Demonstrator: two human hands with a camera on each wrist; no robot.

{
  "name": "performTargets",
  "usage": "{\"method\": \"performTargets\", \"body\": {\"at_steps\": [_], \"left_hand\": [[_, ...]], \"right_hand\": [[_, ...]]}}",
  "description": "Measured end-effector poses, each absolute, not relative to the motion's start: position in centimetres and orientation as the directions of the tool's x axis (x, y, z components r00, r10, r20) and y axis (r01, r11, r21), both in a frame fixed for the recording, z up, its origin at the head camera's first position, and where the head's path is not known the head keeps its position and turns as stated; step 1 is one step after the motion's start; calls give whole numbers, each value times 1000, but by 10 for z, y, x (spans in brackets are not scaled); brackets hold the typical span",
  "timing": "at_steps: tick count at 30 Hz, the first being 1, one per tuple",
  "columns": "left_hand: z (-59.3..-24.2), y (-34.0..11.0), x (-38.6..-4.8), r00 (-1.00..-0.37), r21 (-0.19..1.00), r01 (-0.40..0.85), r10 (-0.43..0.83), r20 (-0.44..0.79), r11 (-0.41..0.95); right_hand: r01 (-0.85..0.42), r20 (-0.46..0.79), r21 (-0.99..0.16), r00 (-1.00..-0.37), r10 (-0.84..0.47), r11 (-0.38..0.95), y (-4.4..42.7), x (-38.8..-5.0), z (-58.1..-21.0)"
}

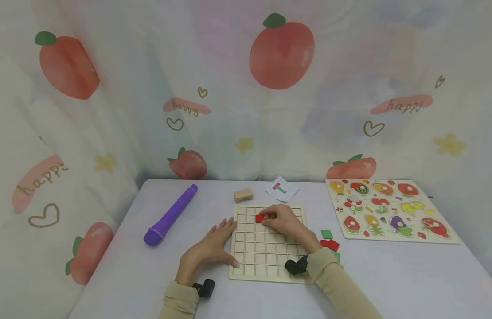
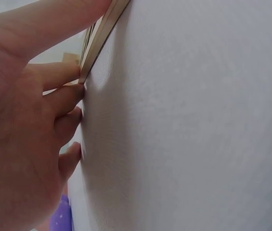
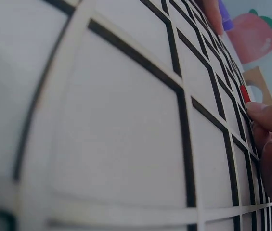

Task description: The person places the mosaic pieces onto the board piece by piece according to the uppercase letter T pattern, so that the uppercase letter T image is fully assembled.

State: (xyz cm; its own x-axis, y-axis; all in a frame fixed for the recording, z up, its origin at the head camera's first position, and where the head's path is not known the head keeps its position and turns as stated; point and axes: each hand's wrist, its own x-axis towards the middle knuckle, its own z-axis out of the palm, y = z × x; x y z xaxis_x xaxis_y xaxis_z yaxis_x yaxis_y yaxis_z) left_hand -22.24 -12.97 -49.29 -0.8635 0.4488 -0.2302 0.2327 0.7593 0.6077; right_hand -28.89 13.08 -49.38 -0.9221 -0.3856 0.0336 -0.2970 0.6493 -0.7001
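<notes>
Head view: red tile point(image 1: 258, 218) sits between right fingers point(image 1: 272, 210)

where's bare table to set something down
Between the purple microphone and left hand; near right, between the fruit puzzle and right sleeve. Crowded: right of the grid board, around the red tiles and green tiles.

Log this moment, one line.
Right hand: pinches red tile at wooden grid board; left hand: touches board's left edge; red and green tiles: right of board
</notes>
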Motion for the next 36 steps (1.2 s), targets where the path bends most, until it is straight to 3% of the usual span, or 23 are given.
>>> {"method": "performTargets", "body": {"at_steps": [22,36], "left_hand": [[-492,-126,-224,-865,594,232,442,-236,771],[-492,-129,-221,-870,599,222,434,-234,769]], "right_hand": [[-268,35,-736,-932,-361,622,152,-274,-485],[-296,80,-678,-940,-333,672,179,-248,-474]]}}
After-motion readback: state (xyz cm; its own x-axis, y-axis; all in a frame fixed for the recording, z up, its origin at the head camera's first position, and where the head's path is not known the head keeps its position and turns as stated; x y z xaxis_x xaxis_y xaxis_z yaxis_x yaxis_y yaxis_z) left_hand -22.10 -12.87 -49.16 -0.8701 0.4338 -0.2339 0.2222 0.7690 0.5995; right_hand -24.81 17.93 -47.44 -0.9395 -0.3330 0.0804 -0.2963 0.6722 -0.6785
